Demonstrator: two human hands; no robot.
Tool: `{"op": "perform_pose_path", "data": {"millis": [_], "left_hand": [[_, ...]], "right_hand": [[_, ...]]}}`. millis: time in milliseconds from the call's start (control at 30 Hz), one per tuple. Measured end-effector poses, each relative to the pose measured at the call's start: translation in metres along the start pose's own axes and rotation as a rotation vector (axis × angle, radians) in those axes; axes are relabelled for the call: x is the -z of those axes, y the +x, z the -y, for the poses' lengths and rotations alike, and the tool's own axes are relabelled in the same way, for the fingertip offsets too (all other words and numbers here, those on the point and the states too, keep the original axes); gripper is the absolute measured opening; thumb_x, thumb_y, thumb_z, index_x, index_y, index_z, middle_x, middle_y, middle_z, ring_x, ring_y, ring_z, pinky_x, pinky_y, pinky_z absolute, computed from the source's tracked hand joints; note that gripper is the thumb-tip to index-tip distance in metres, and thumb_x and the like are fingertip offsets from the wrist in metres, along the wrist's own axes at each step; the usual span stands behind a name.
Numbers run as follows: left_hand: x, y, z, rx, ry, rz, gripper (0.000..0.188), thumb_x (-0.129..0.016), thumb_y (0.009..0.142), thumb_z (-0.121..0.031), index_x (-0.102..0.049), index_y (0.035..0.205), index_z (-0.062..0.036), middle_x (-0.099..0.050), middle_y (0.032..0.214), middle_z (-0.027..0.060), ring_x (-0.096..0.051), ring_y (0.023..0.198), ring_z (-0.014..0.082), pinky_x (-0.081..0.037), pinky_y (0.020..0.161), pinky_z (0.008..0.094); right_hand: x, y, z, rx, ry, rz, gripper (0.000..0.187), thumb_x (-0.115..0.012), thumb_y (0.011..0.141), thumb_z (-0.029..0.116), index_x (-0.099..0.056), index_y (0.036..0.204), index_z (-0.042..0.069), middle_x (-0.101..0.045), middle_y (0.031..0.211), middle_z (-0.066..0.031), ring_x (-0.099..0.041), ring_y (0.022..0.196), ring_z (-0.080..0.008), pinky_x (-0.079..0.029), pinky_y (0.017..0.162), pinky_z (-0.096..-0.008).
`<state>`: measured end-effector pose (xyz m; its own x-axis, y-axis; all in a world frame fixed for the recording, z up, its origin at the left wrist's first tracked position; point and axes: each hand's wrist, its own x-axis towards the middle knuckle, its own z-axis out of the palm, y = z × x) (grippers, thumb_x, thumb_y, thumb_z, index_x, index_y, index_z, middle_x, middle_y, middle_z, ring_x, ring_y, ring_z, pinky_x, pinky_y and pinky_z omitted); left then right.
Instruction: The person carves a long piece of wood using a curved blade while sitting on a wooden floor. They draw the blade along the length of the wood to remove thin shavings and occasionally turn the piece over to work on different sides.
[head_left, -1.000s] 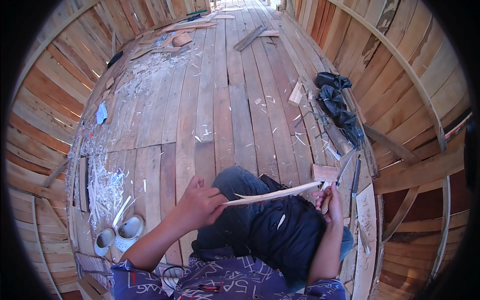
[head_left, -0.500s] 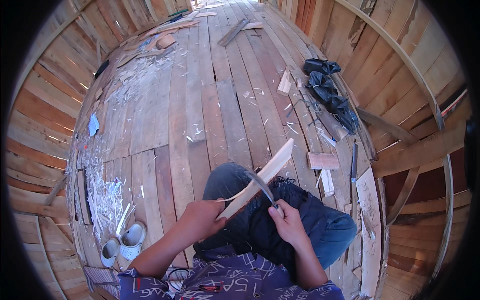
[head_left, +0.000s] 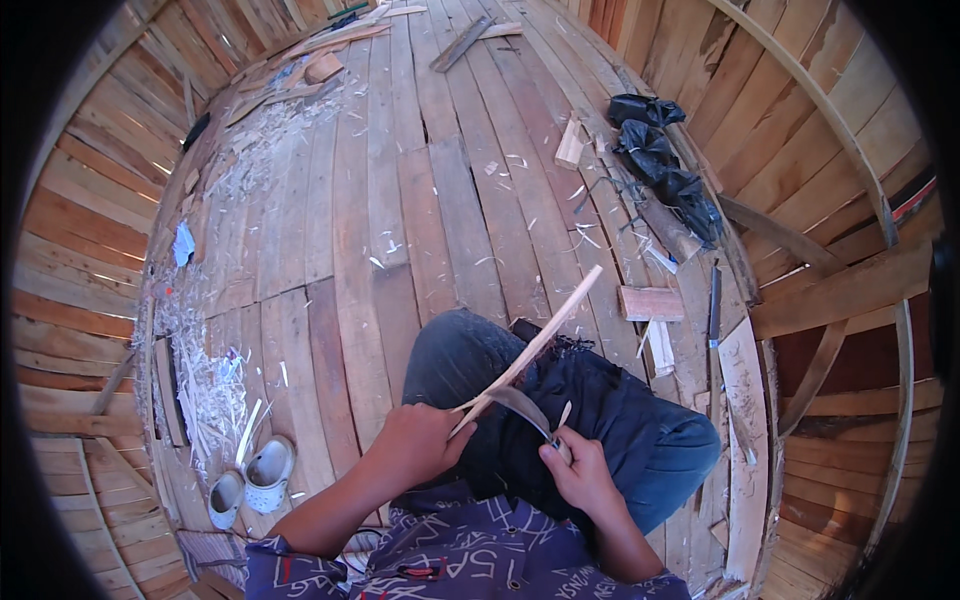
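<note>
My left hand [head_left: 422, 446] is closed round the lower end of a long pale wooden strip [head_left: 546, 332], which slants up and to the right over my lap. Its narrow edge now faces up. In my right hand [head_left: 582, 470] is the handle of a curved-blade knife [head_left: 526, 408]. The blade lies against or just beside the strip, a little above my left hand; exact contact is hard to tell. A small pale wood sliver [head_left: 565, 412] shows beside the knife's handle. Dark cloth [head_left: 610, 405] covers part of my folded legs.
Wood shavings [head_left: 215, 380] litter the plank floor at the left, near a pair of pale clogs [head_left: 268, 468]. To the right lie a wood block [head_left: 650, 303], a dark long tool [head_left: 714, 305], a long board [head_left: 745, 440] and black plastic bags [head_left: 665, 180]. Plank walls stand on both sides.
The strip has turned from its broad face to its narrow edge. The knife's blade has moved down and left along it, toward my left hand. The sliver has appeared by the handle.
</note>
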<state>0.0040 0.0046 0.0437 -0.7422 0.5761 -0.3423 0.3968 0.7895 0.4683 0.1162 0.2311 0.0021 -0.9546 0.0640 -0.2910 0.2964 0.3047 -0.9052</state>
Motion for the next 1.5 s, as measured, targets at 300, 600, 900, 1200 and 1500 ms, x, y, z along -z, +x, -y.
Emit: {"op": "perform_pose_path", "data": {"millis": [300, 600, 900, 1200, 1500], "left_hand": [[0.004, 0.0, -0.007, 0.111, -0.123, -0.015, 0.027, -0.063, 0.089, -0.031, -0.068, 0.085, -0.0053, -0.065, 0.07, 0.0193, -0.065, 0.069, 0.0397, -0.052, 0.064, 0.0486], [-0.009, -0.008, -0.027, 0.079, 0.025, -0.196, 0.02, -0.067, 0.085, -0.029, -0.065, 0.081, -0.0089, -0.062, 0.063, 0.0111, -0.065, 0.063, 0.0342, -0.049, 0.057, 0.0454], [-0.002, -0.011, -0.029, 0.132, -0.014, -0.182, 0.028, -0.075, 0.079, -0.029, -0.058, 0.072, -0.0086, -0.06, 0.06, 0.0103, -0.064, 0.06, 0.0328, -0.047, 0.054, 0.0425], [0.007, -0.004, -0.023, 0.196, -0.011, -0.253, 0.032, -0.079, 0.077, -0.03, -0.057, 0.07, -0.0074, -0.062, 0.061, 0.0108, -0.064, 0.059, 0.0305, -0.048, 0.056, 0.0407], [0.002, -0.006, -0.036, 0.111, 0.013, -0.281, 0.027, -0.077, 0.077, -0.023, -0.056, 0.074, -0.0076, -0.062, 0.066, 0.0096, -0.064, 0.062, 0.031, -0.047, 0.055, 0.0417]], "right_hand": [[0.008, -0.023, -0.001, -0.056, -0.138, -0.037, 0.026, -0.069, 0.091, 0.027, -0.062, 0.09, 0.002, -0.063, 0.065, -0.0184, -0.068, 0.063, -0.0356, -0.051, 0.057, -0.0395], [0.006, -0.011, 0.024, -0.076, -0.366, -0.151, 0.029, -0.069, 0.089, 0.032, -0.064, 0.09, 0.003, -0.063, 0.065, -0.0198, -0.067, 0.065, -0.0391, -0.052, 0.057, -0.045], [0.027, -0.019, 0.015, -0.056, -0.194, -0.16, 0.025, -0.075, 0.085, 0.023, -0.068, 0.096, 0.001, -0.062, 0.062, -0.0172, -0.065, 0.053, -0.0287, -0.048, 0.052, -0.034], [0.032, -0.029, 0.008, -0.143, -0.06, -0.082, 0.025, -0.076, 0.085, 0.02, -0.068, 0.098, 0.0, -0.061, 0.061, -0.0114, -0.059, 0.052, -0.0127, -0.045, 0.051, -0.0288], [0.022, -0.021, 0.007, -0.129, -0.02, -0.047, 0.022, -0.074, 0.087, 0.016, -0.067, 0.099, -0.002, -0.06, 0.06, -0.0054, -0.057, 0.05, -0.0084, -0.042, 0.047, -0.0259]]}}
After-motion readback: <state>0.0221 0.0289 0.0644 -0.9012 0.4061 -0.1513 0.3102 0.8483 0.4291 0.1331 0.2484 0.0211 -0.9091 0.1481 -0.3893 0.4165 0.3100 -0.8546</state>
